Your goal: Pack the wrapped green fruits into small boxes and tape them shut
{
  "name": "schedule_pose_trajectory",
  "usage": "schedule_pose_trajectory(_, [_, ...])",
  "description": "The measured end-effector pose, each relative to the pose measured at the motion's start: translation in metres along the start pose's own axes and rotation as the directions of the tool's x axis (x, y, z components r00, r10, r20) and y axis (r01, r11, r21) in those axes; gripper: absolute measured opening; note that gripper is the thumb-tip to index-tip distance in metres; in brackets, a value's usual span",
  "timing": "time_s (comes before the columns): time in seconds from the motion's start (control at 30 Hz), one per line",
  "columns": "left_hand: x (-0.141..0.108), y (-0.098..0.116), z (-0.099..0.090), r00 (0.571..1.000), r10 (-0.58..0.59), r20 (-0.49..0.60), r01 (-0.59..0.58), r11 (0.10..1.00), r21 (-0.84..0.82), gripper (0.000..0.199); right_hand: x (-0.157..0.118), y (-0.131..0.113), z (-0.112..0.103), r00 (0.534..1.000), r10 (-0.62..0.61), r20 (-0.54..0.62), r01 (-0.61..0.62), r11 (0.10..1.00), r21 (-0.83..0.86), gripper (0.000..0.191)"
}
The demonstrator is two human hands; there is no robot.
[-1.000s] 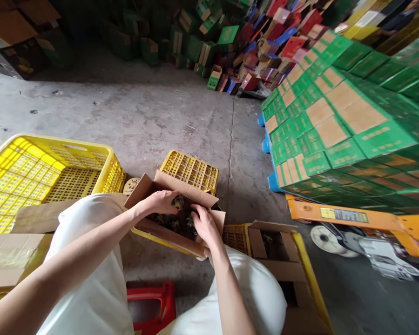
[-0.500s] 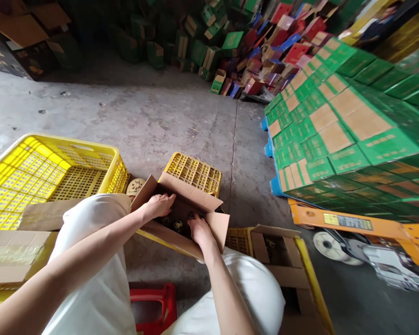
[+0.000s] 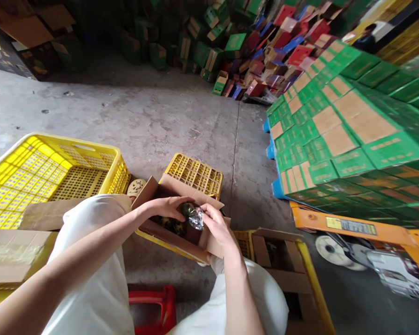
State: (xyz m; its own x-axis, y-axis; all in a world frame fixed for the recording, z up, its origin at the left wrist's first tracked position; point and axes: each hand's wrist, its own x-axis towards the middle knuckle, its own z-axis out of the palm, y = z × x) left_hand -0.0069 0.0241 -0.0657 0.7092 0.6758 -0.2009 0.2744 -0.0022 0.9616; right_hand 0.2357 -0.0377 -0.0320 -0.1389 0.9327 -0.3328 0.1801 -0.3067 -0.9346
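Observation:
A cardboard box [image 3: 186,244] with raised flaps sits between my knees. Above its opening is a small dark green item in shiny clear plastic wrap [image 3: 196,217]; its exact kind does not show. My right hand [image 3: 217,223] pinches the plastic at the item's right side. From the left, my left hand [image 3: 169,208] curves its thumb and fingers around the dark part. Deeper in the box lie several dark, shiny pieces [image 3: 172,225], partly hidden under my left hand.
A large yellow crate [image 3: 108,160] stands at left, an upturned yellow crate [image 3: 195,172] beyond the box. At right are another open carton [image 3: 279,251], an orange pallet jack [image 3: 352,225] and stacked green cartons [image 3: 349,160]. A red stool [image 3: 169,304] is below. Someone [image 3: 366,39] is far right.
My right hand has come up from inside the box with the plastic-wrapped item. My left hand has moved right, from the box's left part over to that item.

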Motion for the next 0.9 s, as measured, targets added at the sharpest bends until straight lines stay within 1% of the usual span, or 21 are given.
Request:
schedule_pose_trajectory(0.03, [0.000, 0.005, -0.001, 1.000, 0.006, 0.015, -0.005, 0.992, -0.123, 0.065, -0.002, -0.003, 0.000, 0.999, 0.029, -0.014, -0.027, 0.995, 0.099, 0.025])
schedule_pose_trajectory(0.1, [-0.001, 0.013, -0.002, 1.000, 0.004, 0.022, 0.003, 0.955, -0.296, 0.054, -0.008, -0.009, 0.002, 0.993, 0.088, -0.075, -0.068, 0.969, 0.237, 0.038])
schedule_pose_trajectory(0.17, [-0.002, 0.018, -0.001, 1.000, -0.010, -0.023, 0.000, 0.919, -0.394, 0.049, -0.014, -0.014, 0.003, 0.982, 0.122, -0.144, -0.063, 0.931, 0.358, 0.049])
schedule_pose_trajectory(0.2, [-0.002, 0.019, 0.000, 0.998, -0.019, -0.056, -0.006, 0.907, -0.422, 0.048, -0.017, -0.016, 0.004, 0.980, 0.116, -0.164, -0.045, 0.923, 0.382, 0.053])
schedule_pose_trajectory(0.27, [-0.003, 0.020, 0.003, 0.993, -0.044, -0.105, -0.009, 0.888, -0.460, 0.050, -0.022, -0.019, 0.004, 0.979, 0.084, -0.186, -0.012, 0.935, 0.354, 0.056])
schedule_pose_trajectory(0.37, [-0.001, 0.021, 0.006, 0.990, -0.074, -0.122, 0.005, 0.872, -0.489, 0.051, -0.025, -0.018, 0.004, 0.963, 0.054, -0.265, 0.025, 0.958, 0.286, 0.050])
schedule_pose_trajectory(0.5, [0.000, 0.027, 0.013, 0.982, -0.096, -0.162, -0.013, 0.824, -0.567, 0.051, -0.025, -0.015, 0.002, 0.937, 0.032, -0.348, 0.079, 0.951, 0.300, 0.045])
schedule_pose_trajectory(0.57, [0.000, 0.030, 0.016, 0.972, -0.133, -0.194, -0.014, 0.793, -0.609, 0.052, -0.024, -0.014, 0.002, 0.928, 0.028, -0.371, 0.099, 0.943, 0.318, 0.044])
schedule_pose_trajectory(0.67, [0.002, 0.033, 0.022, 0.947, -0.194, -0.256, -0.019, 0.762, -0.647, 0.053, -0.022, -0.015, 0.003, 0.925, 0.046, -0.377, 0.098, 0.930, 0.354, 0.044])
schedule_pose_trajectory(0.77, [0.005, 0.035, 0.026, 0.918, -0.240, -0.317, -0.032, 0.750, -0.660, 0.053, -0.020, -0.017, 0.006, 0.929, 0.075, -0.361, 0.080, 0.914, 0.398, 0.045])
schedule_pose_trajectory(0.83, [0.005, 0.036, 0.027, 0.898, -0.247, -0.364, -0.047, 0.769, -0.637, 0.054, -0.018, -0.019, 0.008, 0.933, 0.096, -0.347, 0.062, 0.906, 0.418, 0.046])
schedule_pose_trajectory(0.9, [0.005, 0.038, 0.029, 0.882, -0.216, -0.418, -0.073, 0.815, -0.576, 0.057, -0.016, -0.019, 0.010, 0.936, 0.109, -0.335, 0.043, 0.909, 0.416, 0.047])
